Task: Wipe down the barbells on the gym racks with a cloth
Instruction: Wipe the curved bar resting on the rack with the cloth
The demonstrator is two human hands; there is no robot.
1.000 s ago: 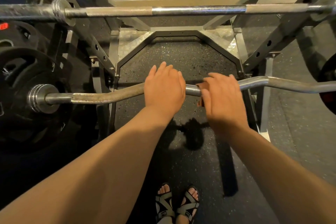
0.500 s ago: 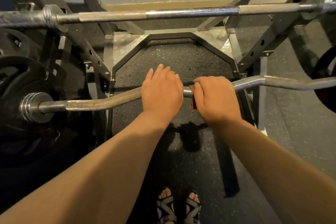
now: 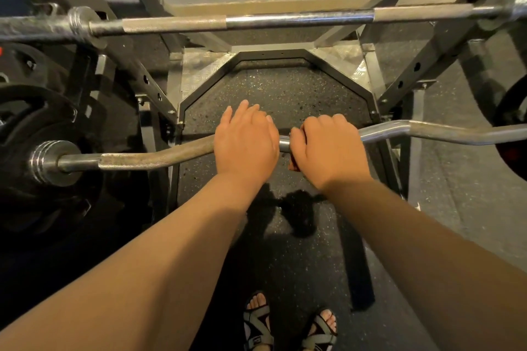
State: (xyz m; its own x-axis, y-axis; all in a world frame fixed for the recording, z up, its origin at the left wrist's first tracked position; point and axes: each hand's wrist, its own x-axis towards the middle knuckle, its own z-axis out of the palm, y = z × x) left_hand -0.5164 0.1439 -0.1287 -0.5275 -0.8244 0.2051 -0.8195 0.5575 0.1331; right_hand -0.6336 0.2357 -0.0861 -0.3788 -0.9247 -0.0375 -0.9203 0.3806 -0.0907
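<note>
A curved chrome curl bar (image 3: 154, 158) lies across the rack at waist height. My left hand (image 3: 245, 142) rests on its middle, fingers laid fairly straight over the top. Just to the right, my right hand (image 3: 328, 147) grips the bar through a dark reddish cloth (image 3: 293, 165), of which only a small edge shows beside the thumb. The two hands are almost touching, with a short stretch of bare bar between them. A straight barbell (image 3: 285, 19) sits higher on the rack, farther from me.
Black weight plates (image 3: 42, 122) load the curl bar's left end, and another plate (image 3: 513, 134) shows at the right edge. Grey rack uprights (image 3: 427, 57) slant on both sides. Speckled rubber floor (image 3: 273, 94) lies below, and my sandalled feet (image 3: 258, 325) stand under the bar.
My right hand has slid left along the curl bar with the cloth, closing the gap to my left hand. My left hand has stayed where it was.
</note>
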